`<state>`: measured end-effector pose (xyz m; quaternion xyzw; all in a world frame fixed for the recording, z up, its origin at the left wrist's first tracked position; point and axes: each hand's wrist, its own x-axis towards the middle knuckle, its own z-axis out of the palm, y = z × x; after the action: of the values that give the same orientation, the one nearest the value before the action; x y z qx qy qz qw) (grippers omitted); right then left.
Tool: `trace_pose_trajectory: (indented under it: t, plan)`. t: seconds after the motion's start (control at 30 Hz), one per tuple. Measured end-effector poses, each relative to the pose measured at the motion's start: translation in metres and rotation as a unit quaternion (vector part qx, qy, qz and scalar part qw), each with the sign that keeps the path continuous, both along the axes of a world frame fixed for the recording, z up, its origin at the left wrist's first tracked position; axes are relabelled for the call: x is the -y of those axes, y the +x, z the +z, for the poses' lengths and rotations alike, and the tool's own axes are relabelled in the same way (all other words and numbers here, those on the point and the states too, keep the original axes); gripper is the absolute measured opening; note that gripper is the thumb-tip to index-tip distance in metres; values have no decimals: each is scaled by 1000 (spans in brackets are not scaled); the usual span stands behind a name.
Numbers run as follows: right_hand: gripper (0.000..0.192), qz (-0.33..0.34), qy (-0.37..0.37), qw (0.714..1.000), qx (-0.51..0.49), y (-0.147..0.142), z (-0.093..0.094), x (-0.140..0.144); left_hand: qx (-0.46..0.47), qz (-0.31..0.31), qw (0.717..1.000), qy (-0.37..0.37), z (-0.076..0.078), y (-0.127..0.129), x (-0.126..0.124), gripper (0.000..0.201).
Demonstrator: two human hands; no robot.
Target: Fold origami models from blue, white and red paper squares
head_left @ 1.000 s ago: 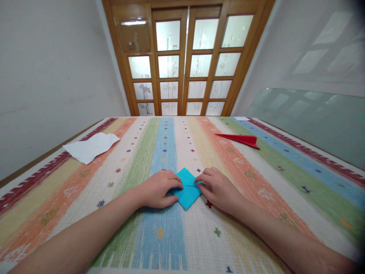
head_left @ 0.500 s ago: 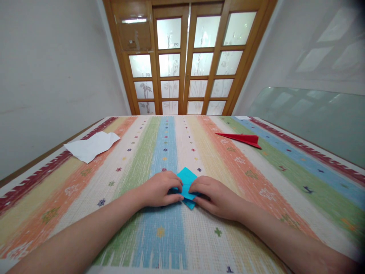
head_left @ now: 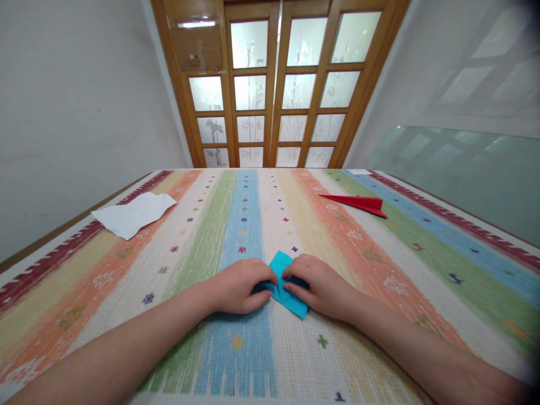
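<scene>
A red paper plane [head_left: 358, 202], white crumpled sheet [head_left: 131, 214], perhaps paper, on striped tablecloth [head_left: 379, 264].

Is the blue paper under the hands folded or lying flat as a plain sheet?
Folded: the small blue paper piece shows a crease and layered flaps between both hands.

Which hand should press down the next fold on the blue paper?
Probably the right hand. Its fingertips sit on top of the blue paper, near the middle crease, while the left hand rests at the paper's left edge, well placed to hold it flat on the striped tablecloth.
</scene>
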<state>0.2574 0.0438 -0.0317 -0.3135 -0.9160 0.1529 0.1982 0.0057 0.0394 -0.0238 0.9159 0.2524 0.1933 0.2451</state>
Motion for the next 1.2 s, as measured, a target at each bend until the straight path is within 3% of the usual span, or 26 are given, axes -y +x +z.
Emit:
trace_pose_trajectory:
  t: [0.13, 0.3, 0.47, 0.7, 1.03, 1.2]
  plan:
    - [11, 1, -1, 1000, -1, 0, -4, -1, -9, -30, 999, 23, 0, 0, -1, 35]
    - [9, 0, -9, 1000, -22, 2, -1, -2, -40, -28, 995, 83, 0, 3, 0, 30]
    - [10, -7, -25, 999, -20, 4, 3, -4, -71, -51, 991, 99, 3, 3, -2, 30]
    - [12, 23, -54, 998, -7, -2, 4, 10, -99, -34, 986, 128, 5, -3, -8, 26]
    - [18, 49, 26, 998, 30, 3, 5, 3, -106, 1, 982, 159, -2, 2, -3, 32]
    - [16, 66, 19, 997, 46, 11, 11, -4, -114, 0, 980, 162, -2, 0, -4, 34]
